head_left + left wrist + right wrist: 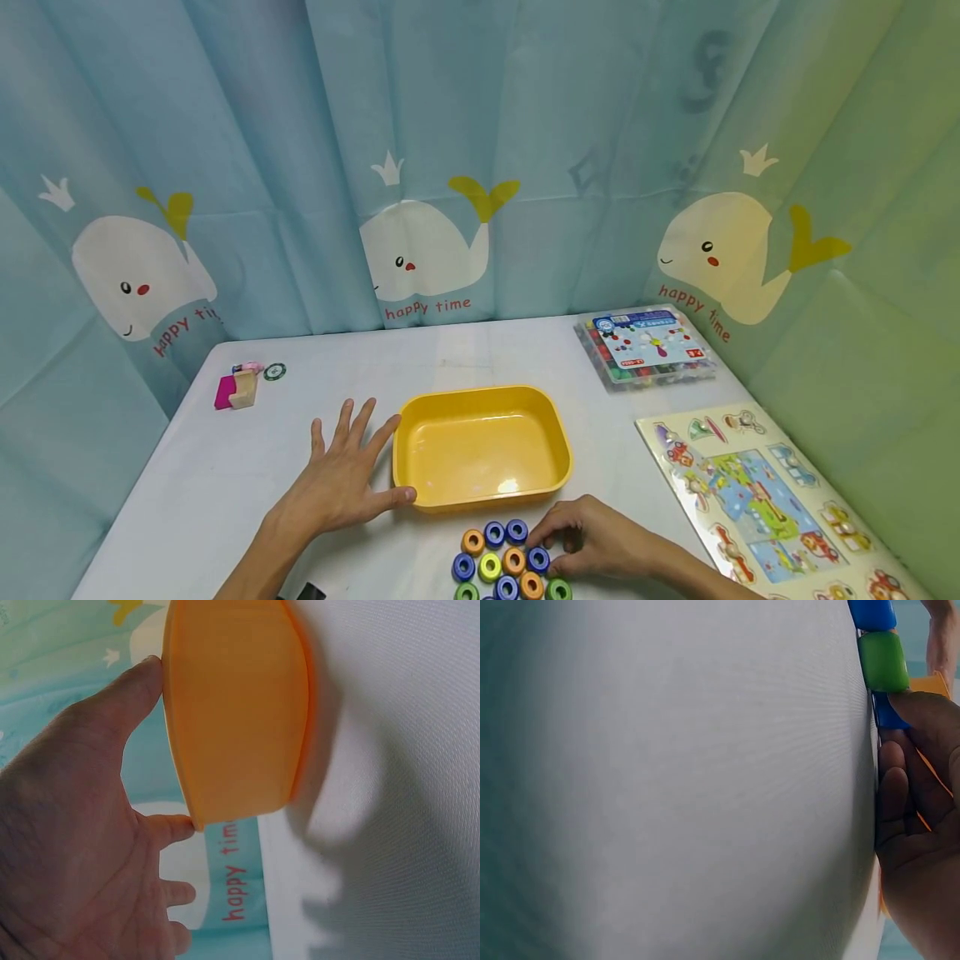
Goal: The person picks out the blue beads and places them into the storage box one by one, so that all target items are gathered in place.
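A yellow plastic tray (480, 505) stands in the middle of the white table, with nothing inside it. My left hand (341, 483) is at its left end, fingers spread and straight. In the left wrist view, the thumb and index fingertip touch the rim of the tray (236, 712). Below the tray lies a cluster of round beads with holes in blue, orange, yellow and green. At the cluster's right side my right hand (600, 537) pinches a blue bead (537, 558) between thumb and index finger. A green bead (883, 661) sits beside it in the right wrist view.
A clear case of colored pieces (645, 346) lies at the back right. Nearer on the right is a picture puzzle board (675, 479). Small pink and wooden blocks (242, 388) and a round green-edged chip (275, 372) lie at the back left. A whale-print curtain (540, 250) encloses the table.
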Tool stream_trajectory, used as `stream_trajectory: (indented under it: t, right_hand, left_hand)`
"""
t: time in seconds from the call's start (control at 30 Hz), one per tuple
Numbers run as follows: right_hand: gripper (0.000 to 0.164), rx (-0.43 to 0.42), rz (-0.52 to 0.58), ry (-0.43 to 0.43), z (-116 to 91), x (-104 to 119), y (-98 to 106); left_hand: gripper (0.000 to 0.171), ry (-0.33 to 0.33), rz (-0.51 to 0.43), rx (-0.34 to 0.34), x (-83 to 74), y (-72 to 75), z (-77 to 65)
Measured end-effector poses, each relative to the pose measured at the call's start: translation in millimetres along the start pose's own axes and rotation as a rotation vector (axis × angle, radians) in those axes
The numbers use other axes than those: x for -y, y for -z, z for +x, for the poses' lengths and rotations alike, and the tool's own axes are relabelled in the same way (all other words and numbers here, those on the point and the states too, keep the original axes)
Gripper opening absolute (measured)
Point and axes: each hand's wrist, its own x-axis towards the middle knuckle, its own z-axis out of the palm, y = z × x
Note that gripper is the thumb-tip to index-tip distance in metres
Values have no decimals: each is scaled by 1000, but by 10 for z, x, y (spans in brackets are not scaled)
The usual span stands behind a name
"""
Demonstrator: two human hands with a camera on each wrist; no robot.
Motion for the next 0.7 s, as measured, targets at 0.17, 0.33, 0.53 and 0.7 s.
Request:
stream_trajectory:
  t: [0.17,0.33,0.53,0.7]
  right_hand:
    - [30,-16,9,0,-11,-5,-6]
    - [30,-26,32,13,-21,11,16]
    - [29,-15,72,45,-18,111,100]
    - [29,22,108,64,15,305,226]
  left_hand:
    - [99,-3,-3,2,7,3,5]
    - [99,-2,-6,7,7,3,3]
    - [100,6,-16,17,6,-4,-1]
    - [100,9,-12,25,8,-6,11]
